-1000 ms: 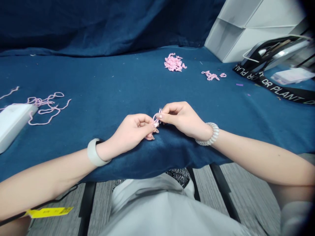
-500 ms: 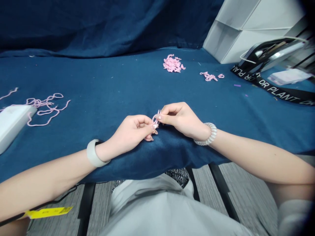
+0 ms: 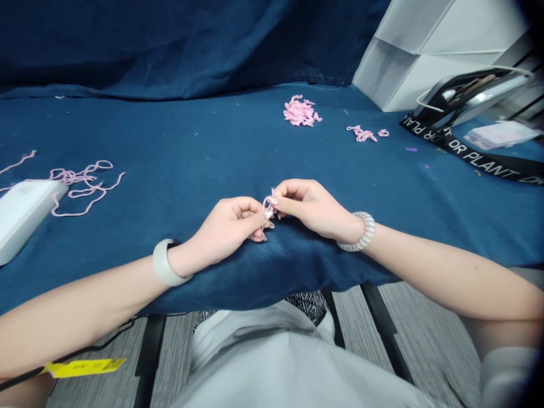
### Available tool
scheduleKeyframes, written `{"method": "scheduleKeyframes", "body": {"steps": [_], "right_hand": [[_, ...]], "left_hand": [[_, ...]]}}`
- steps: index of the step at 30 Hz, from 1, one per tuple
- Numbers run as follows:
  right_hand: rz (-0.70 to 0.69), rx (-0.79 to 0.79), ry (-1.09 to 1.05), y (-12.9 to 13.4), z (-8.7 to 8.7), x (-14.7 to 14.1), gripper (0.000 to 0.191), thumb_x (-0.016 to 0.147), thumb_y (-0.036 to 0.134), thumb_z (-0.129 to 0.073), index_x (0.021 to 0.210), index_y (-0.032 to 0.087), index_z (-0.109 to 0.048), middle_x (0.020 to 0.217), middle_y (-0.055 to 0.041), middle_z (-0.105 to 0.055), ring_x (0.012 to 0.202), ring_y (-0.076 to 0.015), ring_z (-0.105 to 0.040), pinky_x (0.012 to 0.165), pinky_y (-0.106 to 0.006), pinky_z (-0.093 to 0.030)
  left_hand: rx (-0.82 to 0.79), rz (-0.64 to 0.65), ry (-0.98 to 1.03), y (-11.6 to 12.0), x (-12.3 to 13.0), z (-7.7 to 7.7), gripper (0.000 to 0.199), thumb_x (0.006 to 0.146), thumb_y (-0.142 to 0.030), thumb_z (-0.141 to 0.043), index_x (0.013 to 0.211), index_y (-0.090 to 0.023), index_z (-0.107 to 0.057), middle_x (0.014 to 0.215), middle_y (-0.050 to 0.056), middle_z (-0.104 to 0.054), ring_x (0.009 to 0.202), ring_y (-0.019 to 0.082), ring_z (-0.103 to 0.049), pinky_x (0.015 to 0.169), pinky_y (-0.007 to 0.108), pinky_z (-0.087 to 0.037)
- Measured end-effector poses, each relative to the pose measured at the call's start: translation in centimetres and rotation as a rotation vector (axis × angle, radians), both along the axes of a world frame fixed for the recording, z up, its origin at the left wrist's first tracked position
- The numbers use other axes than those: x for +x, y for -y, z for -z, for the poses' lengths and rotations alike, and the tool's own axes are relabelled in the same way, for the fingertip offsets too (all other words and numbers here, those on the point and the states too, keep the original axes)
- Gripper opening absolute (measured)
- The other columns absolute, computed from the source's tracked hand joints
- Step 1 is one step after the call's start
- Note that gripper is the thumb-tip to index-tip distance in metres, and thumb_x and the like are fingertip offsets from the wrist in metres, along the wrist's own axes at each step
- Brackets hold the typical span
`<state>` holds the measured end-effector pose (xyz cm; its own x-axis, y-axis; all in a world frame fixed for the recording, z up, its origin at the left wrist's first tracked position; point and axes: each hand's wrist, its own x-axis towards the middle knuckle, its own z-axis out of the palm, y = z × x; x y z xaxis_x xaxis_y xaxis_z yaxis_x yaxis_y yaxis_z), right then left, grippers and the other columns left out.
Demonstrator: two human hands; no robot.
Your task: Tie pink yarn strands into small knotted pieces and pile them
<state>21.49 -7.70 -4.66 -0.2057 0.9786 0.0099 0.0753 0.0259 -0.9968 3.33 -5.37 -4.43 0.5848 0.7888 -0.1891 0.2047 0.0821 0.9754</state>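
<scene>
Thumb and fingers of my left hand (image 3: 236, 226) pinch a short piece of pink yarn (image 3: 267, 203) near the table's front edge. My right hand (image 3: 312, 207) grips the same yarn from the other side, its fingertips touching or nearly touching the left ones. A small loop shows between the two hands; the rest is hidden by the fingers. Farther back lies a pile of pink knotted yarn pieces (image 3: 301, 111). To its right are a few loose pink loops (image 3: 362, 134).
A long tangled pink yarn strand (image 3: 87, 178) lies at left beside a white box (image 3: 28, 212). White storage boxes (image 3: 419, 54) stand back right, near a black lettered strap (image 3: 471, 150) and a pouch-like holder (image 3: 471, 93). Dark blue cloth (image 3: 191, 158) covers the table.
Both hands stay together around the yarn. The right fingertips have shifted slightly left and down, closer to the left ones. The view has moved a little.
</scene>
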Motion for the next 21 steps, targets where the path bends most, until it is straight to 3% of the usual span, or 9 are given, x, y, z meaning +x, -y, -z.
{"method": "scheduleKeyframes", "body": {"steps": [11, 21], "right_hand": [[0.031, -0.005, -0.094, 0.12, 0.18, -0.15, 0.028, 0.081, 0.037, -0.067, 0.071, 0.013, -0.054, 0.065, 0.0022, -0.056, 0.059, -0.006, -0.05, 0.059, -0.02, -0.042], [0.106, 0.021, -0.139, -0.08, 0.5, -0.37, 0.025, 0.082, 0.034, -0.066, 0.072, 0.013, -0.055, 0.061, 0.0031, -0.057, 0.055, -0.0049, -0.05, 0.056, -0.019, -0.04]], "left_hand": [[-0.087, -0.039, 0.111, -0.11, -0.02, 0.49, 0.021, 0.081, -0.032, -0.068, 0.074, -0.013, -0.063, 0.057, -0.002, -0.06, 0.052, 0.006, -0.055, 0.06, 0.019, -0.052], [-0.234, -0.203, 0.272, -0.29, 0.31, 0.61, 0.019, 0.077, -0.028, -0.073, 0.077, -0.011, -0.064, 0.057, -0.002, -0.059, 0.05, 0.005, -0.054, 0.053, 0.016, -0.052]]}}
